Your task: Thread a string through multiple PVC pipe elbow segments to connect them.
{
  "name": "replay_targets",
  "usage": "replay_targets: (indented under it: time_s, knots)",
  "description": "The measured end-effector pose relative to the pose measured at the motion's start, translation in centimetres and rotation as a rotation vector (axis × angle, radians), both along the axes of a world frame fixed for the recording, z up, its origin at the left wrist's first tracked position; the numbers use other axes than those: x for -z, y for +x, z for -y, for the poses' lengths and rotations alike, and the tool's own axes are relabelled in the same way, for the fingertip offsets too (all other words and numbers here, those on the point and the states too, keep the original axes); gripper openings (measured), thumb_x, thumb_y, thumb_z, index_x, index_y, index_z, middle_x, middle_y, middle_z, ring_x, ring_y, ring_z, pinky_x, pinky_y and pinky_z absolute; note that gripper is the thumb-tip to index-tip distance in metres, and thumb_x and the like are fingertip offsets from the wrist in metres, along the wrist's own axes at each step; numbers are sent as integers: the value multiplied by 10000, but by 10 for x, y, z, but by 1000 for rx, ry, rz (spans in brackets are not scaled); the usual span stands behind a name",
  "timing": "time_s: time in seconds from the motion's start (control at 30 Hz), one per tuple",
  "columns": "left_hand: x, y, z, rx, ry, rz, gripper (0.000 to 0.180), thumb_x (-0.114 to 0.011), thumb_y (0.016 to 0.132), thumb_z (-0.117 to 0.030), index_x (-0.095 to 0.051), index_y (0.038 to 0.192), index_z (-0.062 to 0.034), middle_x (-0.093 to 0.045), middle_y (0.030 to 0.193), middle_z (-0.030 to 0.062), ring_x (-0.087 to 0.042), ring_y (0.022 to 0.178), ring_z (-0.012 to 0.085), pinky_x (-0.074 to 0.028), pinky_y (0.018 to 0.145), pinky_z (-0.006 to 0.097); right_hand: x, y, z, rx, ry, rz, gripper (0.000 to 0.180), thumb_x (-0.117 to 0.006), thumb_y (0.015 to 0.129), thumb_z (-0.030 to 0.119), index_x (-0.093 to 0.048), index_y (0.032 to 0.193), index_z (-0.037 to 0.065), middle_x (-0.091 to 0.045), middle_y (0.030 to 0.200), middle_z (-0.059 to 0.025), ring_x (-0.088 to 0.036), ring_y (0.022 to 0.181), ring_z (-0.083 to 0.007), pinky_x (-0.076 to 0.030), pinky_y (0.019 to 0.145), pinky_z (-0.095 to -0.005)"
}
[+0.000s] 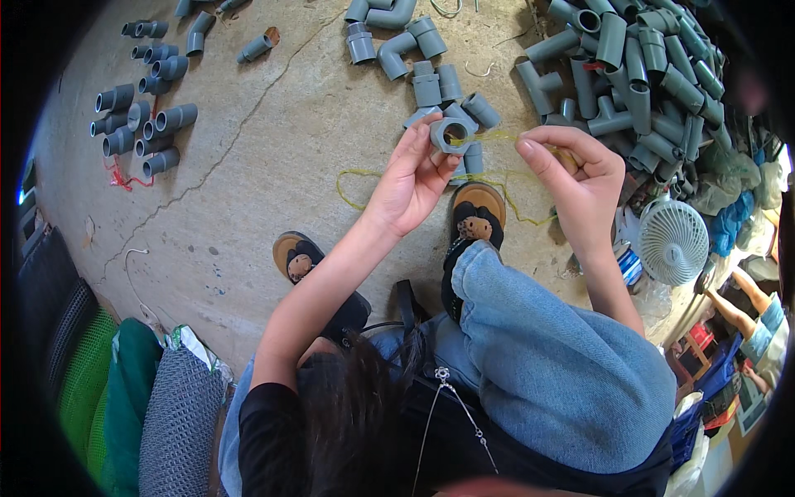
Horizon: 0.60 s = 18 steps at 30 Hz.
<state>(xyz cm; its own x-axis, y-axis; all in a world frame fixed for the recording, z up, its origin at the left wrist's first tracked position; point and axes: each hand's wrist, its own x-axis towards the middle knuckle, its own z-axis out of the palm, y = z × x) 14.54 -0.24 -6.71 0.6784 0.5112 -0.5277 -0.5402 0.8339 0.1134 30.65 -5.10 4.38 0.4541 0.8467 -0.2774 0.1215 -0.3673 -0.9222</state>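
Note:
My left hand [411, 184] grips a grey plastic pipe fitting [440, 141] with a hexagonal end, its round opening turned to the right. Out of that opening runs a thin yellow string [497, 135], which my right hand [577, 166] pinches between thumb and fingers, a short way to the right. Slack loops of the string hang below my hands, above the concrete floor and my sandals. Just beyond the held fitting lies a small group of grey pipe fittings [449, 83], partly hidden by my left hand.
A big heap of grey pipe fittings [654, 74] lies at the far right, more fittings [157, 124] with red string at the left. A white fan [673, 240] stands at the right, near another person's legs [730, 305]. Rolls of mesh [184, 422] stand at the lower left.

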Motion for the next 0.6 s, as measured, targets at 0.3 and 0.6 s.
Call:
replay_targets:
  time_s: [0.3, 0.6]
  knots:
    - [1, -1, -1, 3, 72, 26, 246, -485, 906, -206, -454, 1116, -82, -538, 1055, 37, -537, 926, 120, -457, 790, 259, 0, -6, -10, -286, 305, 695, 127, -681, 639, 35, -628, 749, 71, -583, 586, -41, -514, 430, -136, -371, 426, -240]
    - [-5, 4, -8, -21, 129, 7, 253, -521, 885, -155, -454, 1110, -61, -537, 1092, 55, -537, 962, 130, -450, 819, 281, 15, -12, -23, -397, 189, 683, 96, -686, 642, 112, -625, 716, 99, -572, 593, -49, -571, 530, -206, -416, 470, -282]
